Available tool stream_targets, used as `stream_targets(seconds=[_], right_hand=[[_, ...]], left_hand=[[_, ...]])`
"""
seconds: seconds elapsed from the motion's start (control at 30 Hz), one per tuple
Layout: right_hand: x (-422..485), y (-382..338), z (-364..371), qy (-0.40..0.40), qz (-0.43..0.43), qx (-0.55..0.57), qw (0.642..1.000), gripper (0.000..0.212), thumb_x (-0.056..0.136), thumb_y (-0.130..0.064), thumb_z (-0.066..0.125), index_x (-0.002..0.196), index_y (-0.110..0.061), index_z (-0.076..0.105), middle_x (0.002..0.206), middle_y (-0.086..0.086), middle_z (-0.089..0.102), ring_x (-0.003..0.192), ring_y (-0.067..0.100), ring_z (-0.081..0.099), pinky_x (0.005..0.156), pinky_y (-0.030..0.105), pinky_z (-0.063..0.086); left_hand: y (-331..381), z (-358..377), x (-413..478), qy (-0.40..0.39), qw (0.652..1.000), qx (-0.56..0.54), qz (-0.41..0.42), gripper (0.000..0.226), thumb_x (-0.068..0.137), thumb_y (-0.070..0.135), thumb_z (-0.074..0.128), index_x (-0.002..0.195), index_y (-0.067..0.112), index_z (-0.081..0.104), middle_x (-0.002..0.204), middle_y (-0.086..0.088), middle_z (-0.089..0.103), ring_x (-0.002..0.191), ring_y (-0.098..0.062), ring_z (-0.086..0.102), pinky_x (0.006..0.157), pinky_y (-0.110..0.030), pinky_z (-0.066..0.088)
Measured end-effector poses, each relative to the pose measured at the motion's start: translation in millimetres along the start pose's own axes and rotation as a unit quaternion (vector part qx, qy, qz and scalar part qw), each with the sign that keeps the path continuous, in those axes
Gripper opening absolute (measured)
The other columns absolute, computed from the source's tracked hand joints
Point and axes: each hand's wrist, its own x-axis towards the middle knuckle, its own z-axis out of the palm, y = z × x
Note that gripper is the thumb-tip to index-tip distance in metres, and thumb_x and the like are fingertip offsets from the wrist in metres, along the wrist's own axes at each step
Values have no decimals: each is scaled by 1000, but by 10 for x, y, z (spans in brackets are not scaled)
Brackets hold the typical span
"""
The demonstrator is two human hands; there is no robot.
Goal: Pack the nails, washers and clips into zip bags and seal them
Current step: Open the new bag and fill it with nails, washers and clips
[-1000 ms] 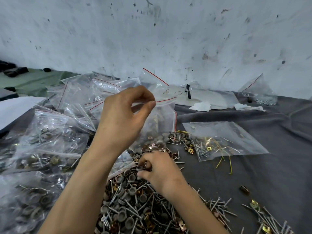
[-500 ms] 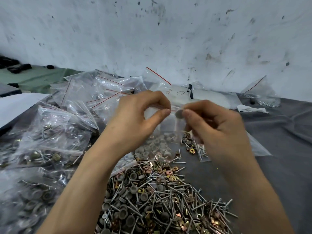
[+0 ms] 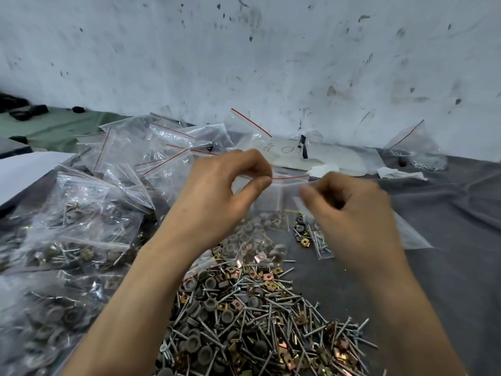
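Fingers of left hand pinch zip bag rim; right hand beside.

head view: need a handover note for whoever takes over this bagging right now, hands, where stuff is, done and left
Left hand pinches the red-striped top of a clear plastic zip bag and holds it up; the mouth looks open.
Right hand is at the bag mouth, fingers curled, blurred; cannot tell if it holds a part.
In the bag: round grey washers at the bottom.
On the grey cloth: a loose pile of silver nails, grey washers and brass clips.
Done: filled clear bags heaped at left.
Left: finish and seal this bag, then bag the pile.
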Motion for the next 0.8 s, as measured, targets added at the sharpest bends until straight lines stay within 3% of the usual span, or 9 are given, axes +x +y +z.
stream_targets(seconds=[0.1, 0.13, 0.2, 0.33, 0.6, 0.73, 0.8], right_hand=[[-67, 45, 192, -250, 62, -138, 956, 22, 87, -28, 66, 66, -20, 64, 58, -11, 60, 56, -2, 56, 55, 14, 45], [-93, 90, 298, -305, 71, -170, 934, 16, 87, -23, 65, 73, -17, 68, 69, -6, 66, 66, 4, 62, 65, 24, 53], [-145, 184, 523, -358, 75, -221, 904, 9, 87, -15, 62, 88, -14, 71, 90, 5, 70, 84, 21, 66, 80, 38, 56], [-202, 275, 785, -391, 99, -278, 872, 16, 87, -10, 63, 102, -12, 65, 109, 9, 62, 99, 30, 62, 88, 39, 52], [-210, 277, 804, -410, 71, -310, 855, 18, 86, -10, 63, 104, -13, 63, 113, 9, 61, 103, 31, 59, 84, 36, 49], [-146, 232, 572, -376, 73, -193, 903, 7, 82, -20, 70, 84, -16, 64, 90, 2, 66, 84, 18, 63, 77, 31, 53], [-90, 202, 379, -330, 70, -116, 934, 13, 80, -16, 71, 72, -20, 62, 74, -5, 64, 67, 4, 58, 60, 14, 47]], left_hand=[[-35, -18, 10, 29, 999, -1, -20, 2, 85, 11, 67, 85, 11, 69, 82, 9, 69, 86, 2, 62, 79, -14, 46], [-41, -26, 12, 36, 999, -2, -24, 2, 85, 12, 66, 85, 11, 68, 81, 11, 69, 86, 3, 62, 80, -13, 47], [-47, -36, 15, 46, 999, -2, -26, 3, 85, 12, 65, 85, 12, 68, 79, 14, 68, 86, 1, 63, 80, -15, 48], [-46, -43, 15, 48, 998, -7, -28, 2, 85, 10, 66, 85, 11, 68, 79, 13, 68, 85, -2, 64, 80, -15, 49], [-30, -42, 11, 27, 999, -21, -30, 6, 85, 9, 68, 84, 15, 68, 80, 17, 67, 83, 2, 64, 80, -9, 48], [-39, -44, 7, 11, 999, -41, -23, 2, 85, 12, 66, 84, 12, 67, 81, 15, 67, 82, 3, 65, 82, -14, 51], [-36, -47, 8, 11, 998, -49, -21, 3, 84, 14, 64, 85, 13, 67, 81, 15, 67, 82, 3, 65, 82, -13, 50]])
